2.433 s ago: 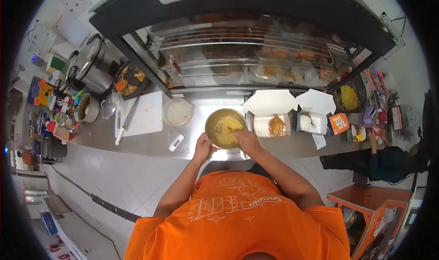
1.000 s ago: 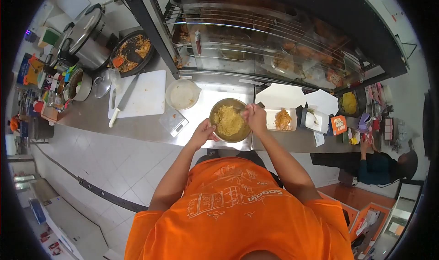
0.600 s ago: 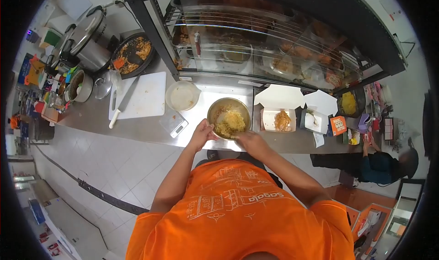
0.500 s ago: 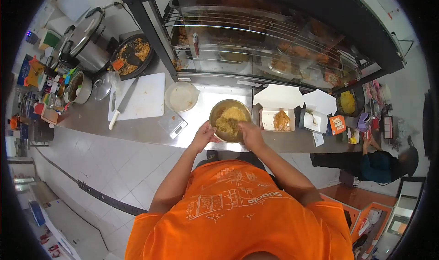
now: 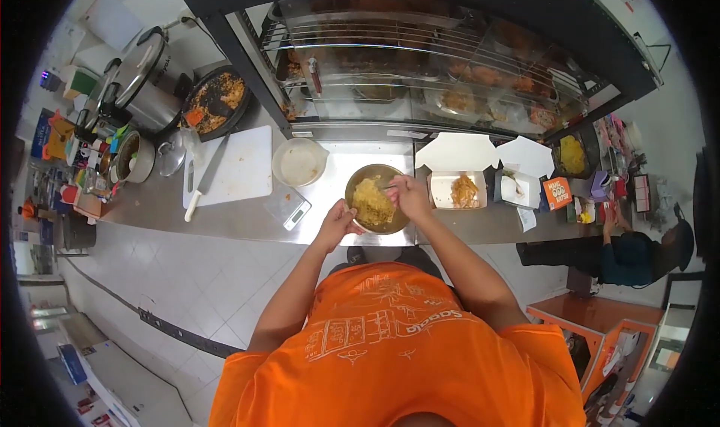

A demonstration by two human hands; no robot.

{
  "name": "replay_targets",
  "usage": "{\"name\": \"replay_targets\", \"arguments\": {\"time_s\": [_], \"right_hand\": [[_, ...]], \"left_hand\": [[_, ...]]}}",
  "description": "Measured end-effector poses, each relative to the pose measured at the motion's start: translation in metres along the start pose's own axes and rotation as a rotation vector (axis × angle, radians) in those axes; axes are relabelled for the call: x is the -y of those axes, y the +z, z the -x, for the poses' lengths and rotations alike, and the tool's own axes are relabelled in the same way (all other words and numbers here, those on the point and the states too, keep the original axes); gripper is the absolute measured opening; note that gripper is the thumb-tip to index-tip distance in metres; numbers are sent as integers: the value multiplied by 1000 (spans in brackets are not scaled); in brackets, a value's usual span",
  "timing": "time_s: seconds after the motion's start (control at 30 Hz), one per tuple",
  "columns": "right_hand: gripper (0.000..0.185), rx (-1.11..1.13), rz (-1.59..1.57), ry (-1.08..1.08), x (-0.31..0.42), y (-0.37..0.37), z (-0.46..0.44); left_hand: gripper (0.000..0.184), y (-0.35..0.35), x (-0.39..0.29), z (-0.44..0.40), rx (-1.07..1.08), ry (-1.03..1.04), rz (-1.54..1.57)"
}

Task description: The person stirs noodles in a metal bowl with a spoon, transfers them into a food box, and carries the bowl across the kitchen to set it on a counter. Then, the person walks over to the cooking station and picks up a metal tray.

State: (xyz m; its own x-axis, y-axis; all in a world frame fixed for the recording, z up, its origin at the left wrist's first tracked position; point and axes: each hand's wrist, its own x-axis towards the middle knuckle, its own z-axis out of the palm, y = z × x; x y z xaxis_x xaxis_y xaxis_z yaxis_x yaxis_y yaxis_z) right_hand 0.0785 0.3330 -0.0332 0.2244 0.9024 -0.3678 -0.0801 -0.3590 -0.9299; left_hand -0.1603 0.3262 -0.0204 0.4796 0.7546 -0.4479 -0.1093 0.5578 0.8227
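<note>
A round metal bowl point(image 5: 398, 219) sits on the shiny steel counter in front of me, with a mound of yellow food point(image 5: 371, 202) inside. My left hand point(image 5: 339, 224) grips the bowl's left rim, thumb on top. Over the bowl's right side, my right hand point(image 5: 409, 199) is closed around a thin metal utensil point(image 5: 388, 187). Its lower end meets the food, so I cannot tell whether it is a spoon or a fork. Just right of that hand stands an open white takeaway box point(image 5: 439, 200) with orange-brown food point(image 5: 464, 191) in it.
Left of the bowl are a whitish round container point(image 5: 299, 163), a small scale point(image 5: 295, 215) and a white cutting board point(image 5: 251, 164) bearing a knife point(image 5: 202, 183). A glass food cabinet point(image 5: 420, 67) rises behind. Another person point(image 5: 637, 258) stands far right.
My right hand has risen slightly, exposing the utensil. The food has shifted within the bowl and now looks more evenly mixed. My left hand keeps its hold on the rim.
</note>
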Motion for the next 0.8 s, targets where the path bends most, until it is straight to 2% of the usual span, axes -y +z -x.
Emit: {"name": "replay_targets", "arguments": {"time_s": [0.07,0.1,0.17,0.27,0.3,0.33,0.4,0.43,0.47,0.53,0.57,0.6,0.67,0.7,0.77,0.8], "right_hand": [[20,113,601,-455,44,14,46],[20,115,602,-452,48,14,62],[15,239,911,-841,48,8,85],[20,286,974,-736,29,-4,80],[16,181,967,-852,22,-6,63],[16,182,970,-852,21,-3,57],[17,-44,633,-410,14,8,49],[23,-11,457,-447,8,13,48],[23,-14,452,-448,6,11,46],[23,161,339,-254,15,2,47],[25,68,341,-255,13,-4,43],[25,67,342,-254,12,-5,41],[25,-90,609,-496,10,-10,39],[25,-95,608,-495,14,-7,41],[24,186,312,-218,27,5,48],[24,184,310,-216,31,4,45]], "left_hand": [[12,-6,10,-6,-15,21,92],[12,-6,8,-5,-17,19,94],[11,-4,-2,-3,-88,22,99],[11,-11,7,-8,-41,21,122],[11,-8,5,-5,-39,20,124],[16,-3,1,0,-42,9,79],[21,2,-1,3,-47,1,38],[18,2,1,2,-38,20,57],[16,0,1,2,-28,39,73],[16,-4,0,4,-24,34,57],[17,-5,0,6,-23,33,50],[17,-5,0,7,-21,33,51],[17,-1,0,8,-27,51,30],[17,1,-1,9,-22,50,27],[15,3,-5,10,-34,47,26],[15,2,-5,10,-32,44,24]]}}
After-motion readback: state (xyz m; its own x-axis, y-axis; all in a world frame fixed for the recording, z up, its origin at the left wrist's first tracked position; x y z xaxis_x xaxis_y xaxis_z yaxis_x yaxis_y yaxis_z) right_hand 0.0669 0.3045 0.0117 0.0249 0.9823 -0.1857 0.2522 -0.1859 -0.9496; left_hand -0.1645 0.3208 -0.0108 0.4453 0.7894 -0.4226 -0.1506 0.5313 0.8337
